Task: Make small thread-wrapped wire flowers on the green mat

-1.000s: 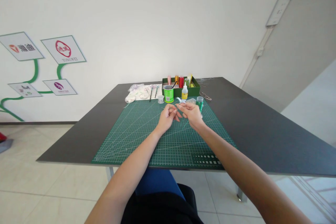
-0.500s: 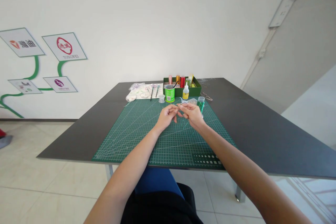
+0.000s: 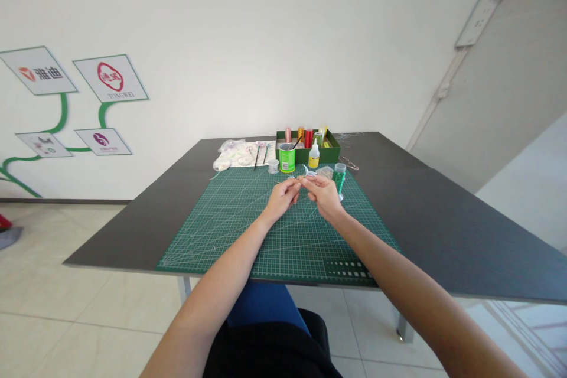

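My left hand [image 3: 282,198] and my right hand [image 3: 324,194] meet over the far half of a green cutting mat [image 3: 274,248]. Both are closed in a pinch, fingertips together, on something slender and too small to name. A thin end, bluish in part, pokes out just beyond the left fingertips. Beside my right hand stands a spool of green thread [image 3: 339,178], upright. A white curved piece [image 3: 309,170] and a clear plastic packet [image 3: 325,172] lie just past the fingers.
Behind the hands are a green can [image 3: 287,159], a small clear jar [image 3: 273,166] and a yellow-labelled glue bottle [image 3: 313,156]. A dark green box [image 3: 333,149] holds several coloured spools. Brushes [image 3: 256,157] lie on a white cloth [image 3: 241,155]; tweezers [image 3: 349,163] lie right.
My fingers have curled in and drawn closer together, the left fingers tucking under. More of the thin bluish end shows past the left fingertips. Objects on the table stay put.
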Demonstrator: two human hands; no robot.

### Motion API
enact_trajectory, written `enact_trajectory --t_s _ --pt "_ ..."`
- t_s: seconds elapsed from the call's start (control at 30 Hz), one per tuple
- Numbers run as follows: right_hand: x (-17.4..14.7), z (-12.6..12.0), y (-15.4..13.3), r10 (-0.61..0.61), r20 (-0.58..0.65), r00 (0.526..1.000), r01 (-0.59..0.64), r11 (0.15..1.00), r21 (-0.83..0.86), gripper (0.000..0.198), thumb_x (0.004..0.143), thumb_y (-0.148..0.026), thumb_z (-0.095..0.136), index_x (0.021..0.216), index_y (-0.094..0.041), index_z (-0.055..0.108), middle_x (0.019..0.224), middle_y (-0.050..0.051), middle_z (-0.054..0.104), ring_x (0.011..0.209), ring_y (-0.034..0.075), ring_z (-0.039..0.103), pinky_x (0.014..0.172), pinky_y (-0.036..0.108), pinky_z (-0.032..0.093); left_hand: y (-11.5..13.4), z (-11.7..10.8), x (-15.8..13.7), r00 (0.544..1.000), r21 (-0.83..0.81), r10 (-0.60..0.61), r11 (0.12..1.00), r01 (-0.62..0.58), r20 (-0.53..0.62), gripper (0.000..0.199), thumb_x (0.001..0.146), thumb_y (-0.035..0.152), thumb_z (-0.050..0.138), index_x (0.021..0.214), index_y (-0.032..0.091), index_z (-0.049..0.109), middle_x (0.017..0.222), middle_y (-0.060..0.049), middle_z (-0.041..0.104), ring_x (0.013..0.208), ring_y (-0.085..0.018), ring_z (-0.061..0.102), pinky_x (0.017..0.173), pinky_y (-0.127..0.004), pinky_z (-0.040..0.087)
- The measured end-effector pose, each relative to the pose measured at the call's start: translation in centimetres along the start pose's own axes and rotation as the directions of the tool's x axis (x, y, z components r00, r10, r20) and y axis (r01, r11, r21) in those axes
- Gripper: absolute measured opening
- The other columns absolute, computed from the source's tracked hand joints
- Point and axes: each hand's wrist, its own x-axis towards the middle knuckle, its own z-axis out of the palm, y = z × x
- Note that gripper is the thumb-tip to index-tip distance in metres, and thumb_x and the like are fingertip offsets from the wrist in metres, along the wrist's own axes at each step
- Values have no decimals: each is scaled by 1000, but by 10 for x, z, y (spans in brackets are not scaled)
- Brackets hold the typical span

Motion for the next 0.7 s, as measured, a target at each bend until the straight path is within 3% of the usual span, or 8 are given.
enact_trajectory --t_s 0.13,0.4,0.6,0.7 --pt "-1 2 0 18 7 1000 -18 1000 1 34 54 -38 88 74 -15 74 74 5 71 47 5 43 36 19 22 3 -1 -1 1000 62 0 998 1 -10 41 95 52 48 76 17 54 50 6 48 38 -7 39 44 -20 33" --pt "0 -3 1 77 93 993 -72 996 -60 38 56 -44 86 75 -15 72 57 -2 58 42 3 29 36 21 18 7 -2 -2 999 177 -30 984 35 -28 33 97 42 45 78 17 57 51 5 54 37 -9 45 46 -21 37" --pt "0 -4 -3 144 157 977 -134 988 -74 39 58 -45 86 76 -13 72 47 -11 33 44 3 20 38 20 13 7 -6 -1 1000 328 -3 944 10 -22 30 98 31 43 76 18 58 54 4 58 42 -10 50 58 -23 44" --pt "-2 -3 -6 162 164 973 -150 985 -79 41 57 -45 87 75 -12 71 48 -11 30 45 3 19 39 21 12 8 -8 0 999 427 32 904 -21 -20 29 98 27 43 75 18 59 58 2 62 51 -13 56 64 -23 45"
